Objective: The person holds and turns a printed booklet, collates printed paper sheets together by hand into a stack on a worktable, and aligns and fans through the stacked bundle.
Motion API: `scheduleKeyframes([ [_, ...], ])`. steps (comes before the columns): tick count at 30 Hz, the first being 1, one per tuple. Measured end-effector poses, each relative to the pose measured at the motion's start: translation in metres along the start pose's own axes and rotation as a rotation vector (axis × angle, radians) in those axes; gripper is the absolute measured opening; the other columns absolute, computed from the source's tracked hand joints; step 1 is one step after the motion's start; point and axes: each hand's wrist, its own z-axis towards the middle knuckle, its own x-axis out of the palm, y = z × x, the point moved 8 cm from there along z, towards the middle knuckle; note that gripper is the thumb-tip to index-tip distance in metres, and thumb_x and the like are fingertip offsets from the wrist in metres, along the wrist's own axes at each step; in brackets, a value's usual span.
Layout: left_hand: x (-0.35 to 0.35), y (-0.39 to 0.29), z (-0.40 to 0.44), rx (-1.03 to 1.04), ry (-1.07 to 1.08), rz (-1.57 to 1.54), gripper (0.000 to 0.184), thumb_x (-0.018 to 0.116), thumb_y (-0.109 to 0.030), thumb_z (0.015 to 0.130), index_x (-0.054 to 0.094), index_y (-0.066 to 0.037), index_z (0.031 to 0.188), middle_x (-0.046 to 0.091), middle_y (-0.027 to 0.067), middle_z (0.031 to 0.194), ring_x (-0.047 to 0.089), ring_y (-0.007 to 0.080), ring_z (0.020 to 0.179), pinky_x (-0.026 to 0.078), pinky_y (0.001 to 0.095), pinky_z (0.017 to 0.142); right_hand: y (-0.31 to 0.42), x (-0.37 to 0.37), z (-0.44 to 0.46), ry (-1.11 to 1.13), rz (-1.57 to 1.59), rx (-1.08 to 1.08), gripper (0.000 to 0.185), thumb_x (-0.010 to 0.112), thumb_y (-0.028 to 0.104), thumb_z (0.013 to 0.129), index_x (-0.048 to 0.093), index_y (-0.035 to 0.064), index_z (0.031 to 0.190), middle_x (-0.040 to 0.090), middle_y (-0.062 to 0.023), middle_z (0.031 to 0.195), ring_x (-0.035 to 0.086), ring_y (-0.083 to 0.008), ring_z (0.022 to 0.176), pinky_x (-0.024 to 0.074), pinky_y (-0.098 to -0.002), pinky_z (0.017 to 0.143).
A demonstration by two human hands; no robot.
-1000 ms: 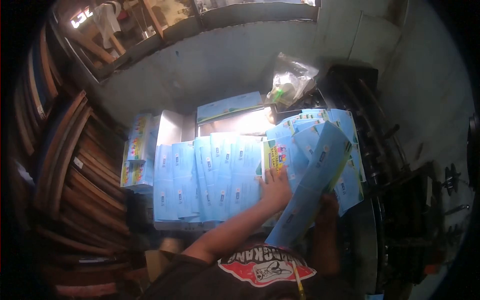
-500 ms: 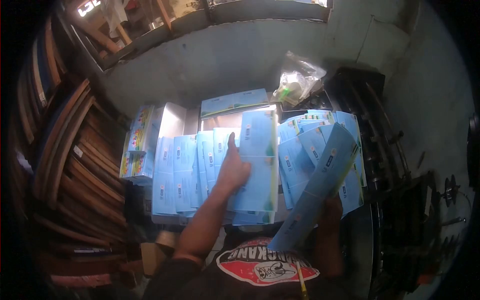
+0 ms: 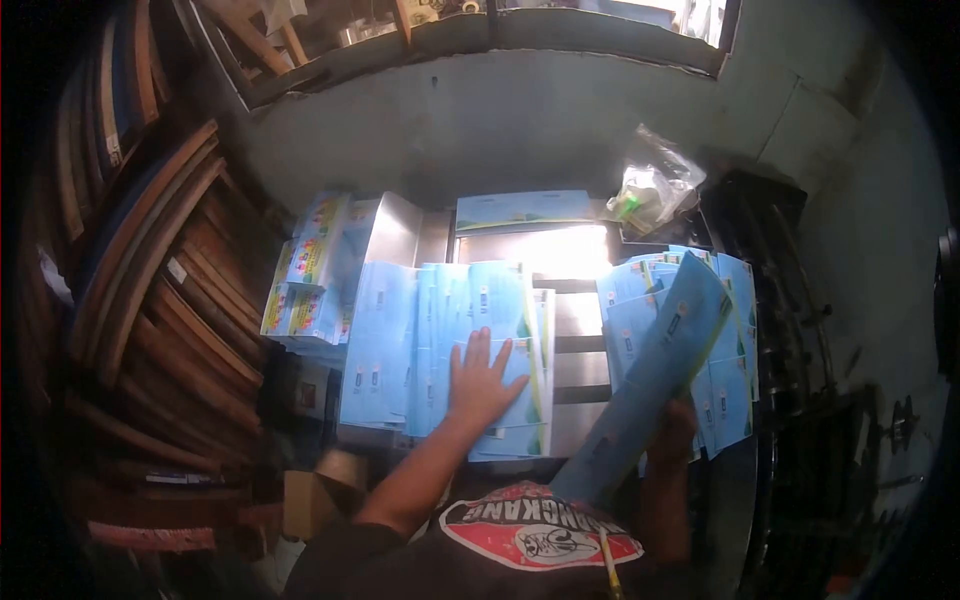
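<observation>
Overlapping blue printed sheets (image 3: 384, 330) cover the left part of a metal surface (image 3: 578, 368). My left hand (image 3: 482, 382) lies on the rightmost of them, palm down with its fingers spread. At the right, my right hand (image 3: 676, 430) grips a long bundle of blue sheets (image 3: 652, 372), held tilted; the bundle hides part of its fingers. Behind that bundle, more blue sheets (image 3: 735, 385) lie fanned out in a loose pile. Bare metal shows between the two groups of sheets.
Stacks of colourful printed pieces (image 3: 318, 245) stand at the left, beside wooden frames (image 3: 190, 300) on a rack. A blue sheet (image 3: 525, 207) lies at the back, near a clear plastic bag (image 3: 655, 185). Dark machinery (image 3: 800, 300) stands at the right; a cardboard piece (image 3: 305, 505) is below left.
My left hand has moved a sheet leftward from the right side and now lies spread on the left group, uncovering metal. My right hand still holds its bundle. The view has shifted.
</observation>
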Motion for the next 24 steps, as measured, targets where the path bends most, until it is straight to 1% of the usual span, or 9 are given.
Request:
scheduleKeyframes([
  [4,-0.01,0.018,-0.003,-0.061,0.042,-0.02,0.073,0.047,-0.061,0.092,0.041,-0.016,0.149,0.017,0.0217,0.16,0.011,0.0359,0.149,0.002,0.0593,0.116,-0.025,0.01,0.006,-0.003,-0.105,0.038,0.064,0.065,0.025,0.078,0.046,-0.0035,0.132,0.061,-0.015,0.114,0.063,-0.0268,0.099,0.0541,-0.0371,0.083],
  [7,-0.042,0.001,0.0,-0.103,0.015,-0.007,0.062,0.044,-0.053,0.097,0.049,-0.013,0.143,0.035,0.0256,0.151,0.024,0.0373,0.145,0.012,0.054,0.116,-0.043,0.036,0.006,0.037,-0.096,0.139,0.062,0.067,0.026,0.078,0.048,-0.0031,0.129,0.063,-0.0133,0.108,0.064,-0.0241,0.094,0.0542,-0.0352,0.079],
  [9,-0.074,-0.022,0.004,0.102,-0.105,-0.721,0.047,0.046,-0.04,0.102,0.058,-0.006,0.133,0.061,0.0212,0.125,0.055,0.03,0.121,0.039,0.0423,0.104,-0.052,0.045,0.01,0.045,-0.111,0.161,0.061,0.068,0.026,0.078,0.049,-0.003,0.128,0.064,-0.0128,0.106,0.064,-0.0228,0.092,0.0543,-0.0344,0.077],
  [10,-0.09,-0.032,0.001,0.102,-0.088,-0.727,0.047,0.046,-0.04,0.102,0.058,-0.006,0.133,0.061,0.0212,0.125,0.055,0.03,0.121,0.039,0.0423,0.104,-0.066,0.041,0.011,0.077,-0.076,0.21,0.061,0.069,0.027,0.079,0.049,-0.0028,0.128,0.063,-0.0128,0.107,0.064,-0.0225,0.091,0.0543,-0.0338,0.076],
  [12,-0.082,-0.057,-0.01,-0.074,0.393,-1.327,0.037,0.049,-0.028,0.103,0.065,0.0,0.121,0.07,0.0083,0.097,0.064,0.0146,0.085,0.051,0.0282,0.077,-0.078,0.036,0.01,0.094,-0.043,0.264,0.061,0.071,0.027,0.08,0.049,-0.0025,0.128,0.063,-0.0129,0.107,0.064,-0.0221,0.091,0.0544,-0.0331,0.075],
  [13,-0.087,-0.058,-0.01,-0.023,0.275,-1.339,0.034,0.054,-0.025,0.102,0.066,0.004,0.115,0.068,0.0032,0.089,0.059,0.0063,0.075,0.049,0.0217,0.065,-0.083,0.038,0.008,0.131,0.018,0.3,0.061,0.072,0.026,0.08,0.048,-0.0022,0.128,0.062,-0.0129,0.108,0.064,-0.0221,0.092,0.0546,-0.0338,0.076],
  [16,-0.103,-0.048,-0.015,-0.045,0.158,-1.088,0.034,0.055,-0.024,0.101,0.068,0.005,0.111,0.068,0.0043,0.084,0.059,0.0068,0.074,0.048,0.0216,0.065,-0.088,0.034,0.001,0.177,0.127,0.367,0.062,0.073,0.024,0.08,0.047,-0.0018,0.129,0.062,-0.0131,0.11,0.064,-0.0229,0.094,0.0551,-0.0356,0.079],
  [20,-0.141,-0.014,-0.021,-0.334,0.014,-1.196,0.035,0.055,-0.029,0.1,0.069,0.003,0.106,0.067,0.0069,0.072,0.061,0.0124,0.066,0.049,0.0274,0.063,-0.094,0.015,0.004,0.117,0.074,0.308,0.062,0.073,0.019,0.079,0.046,-0.0017,0.131,0.061,-0.0142,0.113,0.064,-0.0263,0.099,0.0555,-0.0396,0.086],
  [24,-0.113,0.04,-0.008,-0.364,-0.112,-1.179,0.035,0.055,-0.027,0.1,0.068,0.005,0.1,0.066,0.0054,0.071,0.059,0.0107,0.065,0.048,0.0264,0.062,-0.059,0.028,0.004,0.087,0.032,0.196,0.062,0.073,0.018,0.078,0.046,-0.0016,0.131,0.062,-0.015,0.113,0.064,-0.0284,0.103,0.0552,-0.0415,0.088],
])
